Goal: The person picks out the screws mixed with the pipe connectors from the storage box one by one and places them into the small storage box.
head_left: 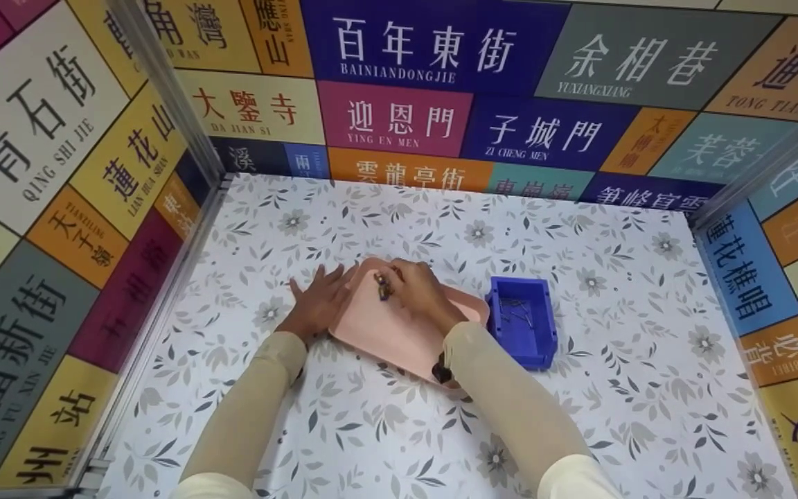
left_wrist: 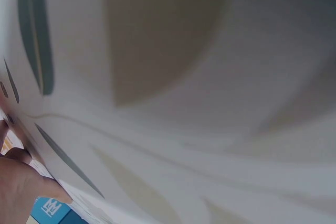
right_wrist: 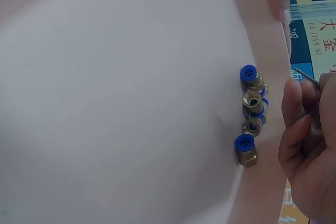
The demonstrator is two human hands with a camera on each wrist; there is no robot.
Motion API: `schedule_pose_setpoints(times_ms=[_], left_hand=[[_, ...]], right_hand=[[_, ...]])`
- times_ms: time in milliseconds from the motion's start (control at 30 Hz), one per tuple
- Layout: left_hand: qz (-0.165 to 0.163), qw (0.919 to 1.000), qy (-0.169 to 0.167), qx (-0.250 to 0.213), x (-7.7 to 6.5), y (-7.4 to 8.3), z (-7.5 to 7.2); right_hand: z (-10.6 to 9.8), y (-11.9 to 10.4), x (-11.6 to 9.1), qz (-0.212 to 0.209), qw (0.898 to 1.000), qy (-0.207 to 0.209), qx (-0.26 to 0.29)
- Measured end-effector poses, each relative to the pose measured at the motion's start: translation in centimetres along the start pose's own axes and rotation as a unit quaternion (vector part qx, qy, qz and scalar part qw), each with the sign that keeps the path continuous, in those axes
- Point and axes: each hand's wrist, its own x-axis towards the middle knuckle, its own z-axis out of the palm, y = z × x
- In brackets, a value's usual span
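A pink tray (head_left: 371, 326) lies at a slant on the table. Several brass fittings with blue collars (right_wrist: 249, 100) are bunched along its far side in the right wrist view. My right hand (head_left: 418, 291) is over the tray beside them, fingers curled. From those fingers sticks the threaded end of a screw (right_wrist: 305, 75); the rest of it is hidden. My left hand (head_left: 317, 303) rests at the tray's left edge with its fingers spread. Only part of the left hand (left_wrist: 23, 190) shows in the left wrist view.
Close against the tray's right side stands a blue plastic bin (head_left: 541, 362) with several thin screws (head_left: 525, 315) inside. The table has a white floral cover (head_left: 399, 215). Panels with printed street names (head_left: 392, 118) wall it in at the back and both sides.
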Motion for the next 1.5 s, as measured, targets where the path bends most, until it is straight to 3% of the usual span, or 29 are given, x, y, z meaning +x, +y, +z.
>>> schedule_pose_setpoints(times_ms=[600, 867, 1133, 1300, 1500], left_hand=[[-0.006, 1.0, 0.002, 0.003, 0.0, 0.0, 0.3], [0.0, 1.0, 0.008, -0.006, -0.1, -0.1, 0.3], [-0.01, 0.9999, 0.002, 0.002, -0.1, 0.0, 0.2], [-0.014, 0.9999, 0.0, 0.002, -0.2, 0.3, 0.1], [-0.01, 0.9999, -0.001, 0.008, -0.2, 0.3, 0.0]], right_hand=[[-5.7, 0.1, -3.4, -0.025, 0.993, 0.084, 0.085], [-9.0, 0.9, -5.9, -0.034, 0.982, 0.139, 0.121], [-12.8, -0.8, -8.8, 0.002, 0.974, 0.192, 0.118], [-14.4, 0.8, -10.3, 0.022, 0.971, 0.217, 0.095], [-15.1, 5.1, -11.4, 0.047, 0.966, 0.242, 0.081]])
